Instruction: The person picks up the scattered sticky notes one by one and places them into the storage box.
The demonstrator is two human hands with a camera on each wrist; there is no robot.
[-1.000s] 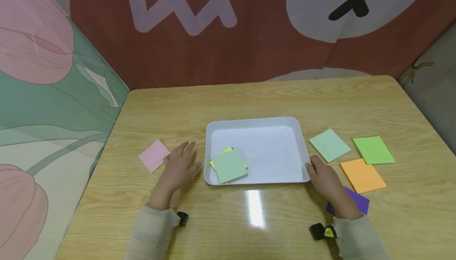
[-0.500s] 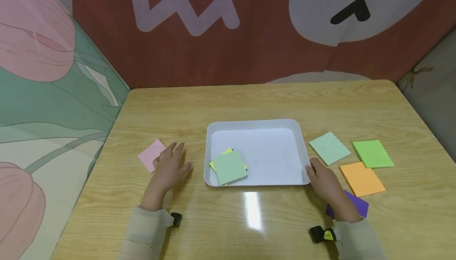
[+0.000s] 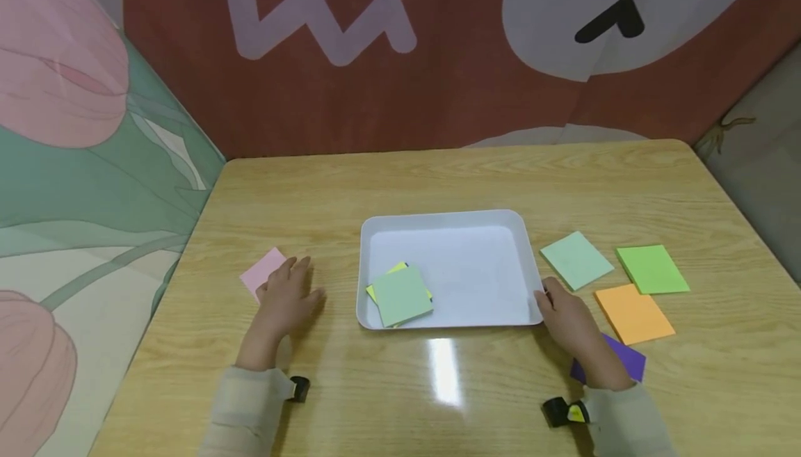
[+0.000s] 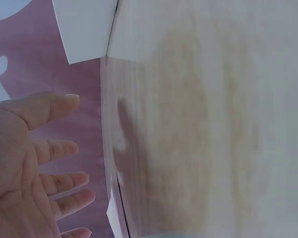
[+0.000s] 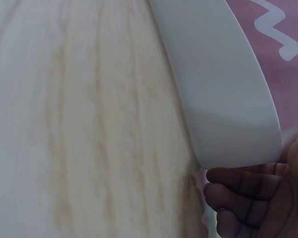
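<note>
My left hand [image 3: 284,304] hovers over the table beside a pink square of paper [image 3: 261,272], overlapping its right edge in the head view. In the left wrist view its fingers [image 4: 69,181] are spread and hold nothing. My right hand [image 3: 566,318] grips the near right corner of a white tray [image 3: 463,217]; in the right wrist view its fingers [image 5: 243,198] curl at the tray's outer wall [image 5: 228,99]. Inside the tray, at the near left, a pale green pad of sticky notes [image 3: 403,297] lies over a yellow one [image 3: 373,293].
Right of the tray lie a mint pad [image 3: 577,261], a bright green pad [image 3: 653,269] and an orange pad [image 3: 635,313]. A purple pad [image 3: 628,359] is partly hidden under my right forearm. Printed cloth [image 3: 438,95] rises behind the wooden table [image 3: 300,193].
My left hand has moved left, away from the tray and farther over the pink paper. The right hand keeps its hold on the tray, which stays in place.
</note>
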